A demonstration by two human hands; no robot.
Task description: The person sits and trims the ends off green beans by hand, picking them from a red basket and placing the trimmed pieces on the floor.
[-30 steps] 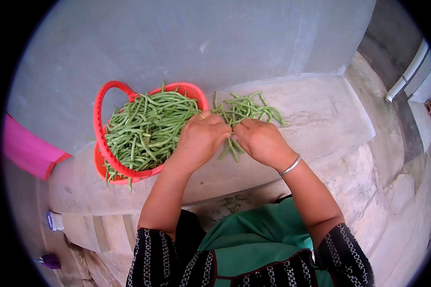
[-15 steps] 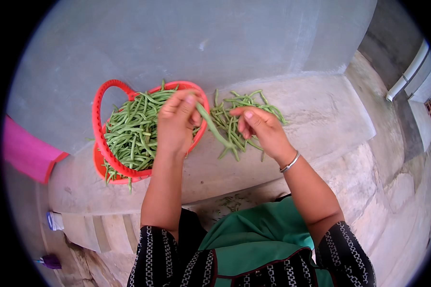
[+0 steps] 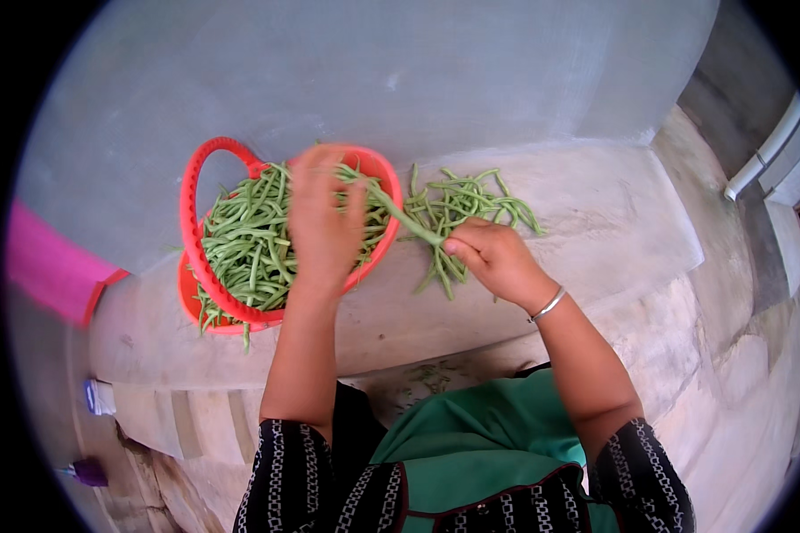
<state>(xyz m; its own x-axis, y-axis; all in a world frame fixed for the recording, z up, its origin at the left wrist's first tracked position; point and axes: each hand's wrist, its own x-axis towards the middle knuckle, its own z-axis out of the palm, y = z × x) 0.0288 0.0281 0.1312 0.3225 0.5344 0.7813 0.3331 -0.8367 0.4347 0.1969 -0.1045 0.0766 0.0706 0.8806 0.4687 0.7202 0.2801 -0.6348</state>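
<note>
A single green bean (image 3: 405,218) slants between my hands. Its lower right end is pinched between the thumb and fingers of my right hand (image 3: 500,259), which has a silver bangle at the wrist. My left hand (image 3: 323,226) is over the basket near the bean's other end; its fingers are smeared by motion, so I cannot tell whether they grip. Beneath it stands a red plastic basket (image 3: 189,200) with a tall handle, heaped with green beans (image 3: 249,240). A loose pile of green beans (image 3: 480,197) lies on the concrete ledge to the right.
A grey wall (image 3: 400,80) rises behind the basket and the ledge (image 3: 596,213). Small green scraps (image 3: 433,377) lie below the ledge's front edge. Pink cloth (image 3: 53,262) hangs at the left. A white pipe (image 3: 764,151) runs along the far right.
The bean has passed from my left hand's pinch into my right hand, which has closed on its lower end. My left hand has shifted slightly and blurred.
</note>
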